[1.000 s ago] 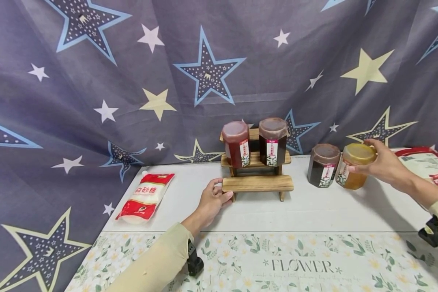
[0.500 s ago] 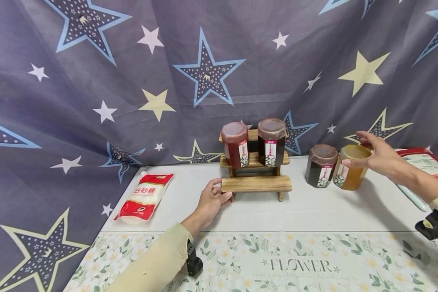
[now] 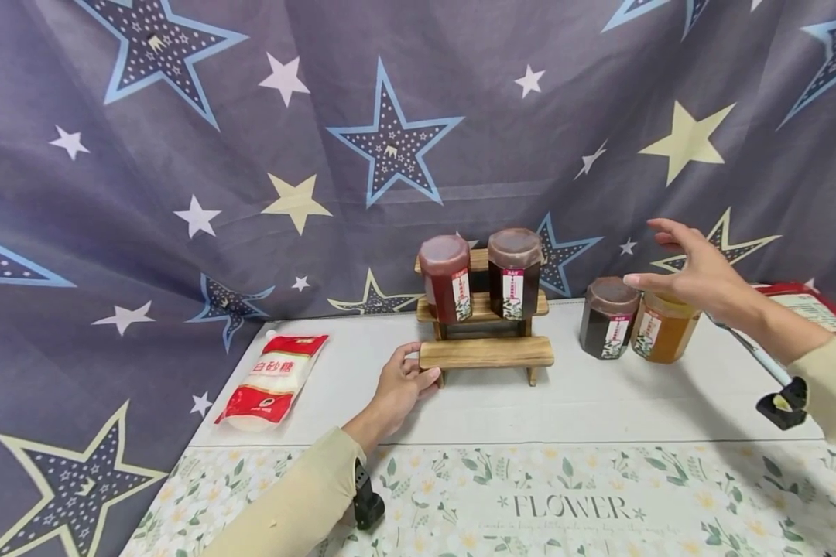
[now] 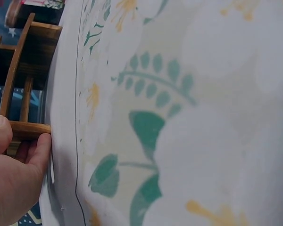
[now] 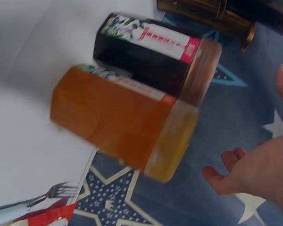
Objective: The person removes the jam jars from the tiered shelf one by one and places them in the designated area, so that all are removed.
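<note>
Our right hand [image 3: 697, 271] hangs with fingers spread wide, holding nothing, just above the amber honey jar [image 3: 663, 328]. That jar stands on the white counter [image 3: 599, 402], touching the dark jar [image 3: 608, 317] on its left. Our left hand [image 3: 400, 387] curls its fingers round the left end of the wooden step rack [image 3: 486, 352] (thumb on top of the lowest plank). Two more jars, a red one [image 3: 446, 278] and a dark brown one [image 3: 513, 272], sit on the rack's middle step. A red-and-white sugar pouch [image 3: 273, 381] lies well to the left.
</note>
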Demonstrator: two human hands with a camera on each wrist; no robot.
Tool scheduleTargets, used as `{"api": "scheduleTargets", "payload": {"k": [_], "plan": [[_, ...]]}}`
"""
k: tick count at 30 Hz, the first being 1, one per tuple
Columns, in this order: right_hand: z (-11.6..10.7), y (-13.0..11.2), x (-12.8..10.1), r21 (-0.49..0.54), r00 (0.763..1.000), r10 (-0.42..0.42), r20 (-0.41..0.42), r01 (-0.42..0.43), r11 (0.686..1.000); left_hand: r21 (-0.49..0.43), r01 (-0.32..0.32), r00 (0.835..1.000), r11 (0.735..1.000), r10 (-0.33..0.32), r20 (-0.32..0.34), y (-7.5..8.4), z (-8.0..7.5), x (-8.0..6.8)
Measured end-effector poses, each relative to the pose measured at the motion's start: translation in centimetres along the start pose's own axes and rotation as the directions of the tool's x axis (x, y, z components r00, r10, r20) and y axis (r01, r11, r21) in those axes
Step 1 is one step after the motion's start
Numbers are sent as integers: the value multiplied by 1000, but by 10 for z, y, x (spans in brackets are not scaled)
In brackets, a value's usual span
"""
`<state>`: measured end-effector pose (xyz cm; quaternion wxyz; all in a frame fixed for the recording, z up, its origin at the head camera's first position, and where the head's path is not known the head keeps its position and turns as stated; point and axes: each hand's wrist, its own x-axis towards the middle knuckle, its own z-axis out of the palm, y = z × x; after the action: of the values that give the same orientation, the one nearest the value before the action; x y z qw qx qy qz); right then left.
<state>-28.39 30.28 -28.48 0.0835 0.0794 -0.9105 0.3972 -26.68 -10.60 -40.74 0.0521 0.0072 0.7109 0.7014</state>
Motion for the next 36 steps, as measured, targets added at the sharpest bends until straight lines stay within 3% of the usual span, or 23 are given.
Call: {"api": "scheduleTargets", "payload": {"k": [9,18,36], "plan": [[18,-24,1,7,999,-43,-17,43,999,0,4,1000,1000,-4,-2,0,-1,0],[40,-52,7,133,990,-138,12,136,982,-4,2,1000,1000,-2,4,0,-2,-1],[84,-90,28,255,980,-190,60,169,952,-8,6,1000,1000,-6,0,0,-1,1]]}}
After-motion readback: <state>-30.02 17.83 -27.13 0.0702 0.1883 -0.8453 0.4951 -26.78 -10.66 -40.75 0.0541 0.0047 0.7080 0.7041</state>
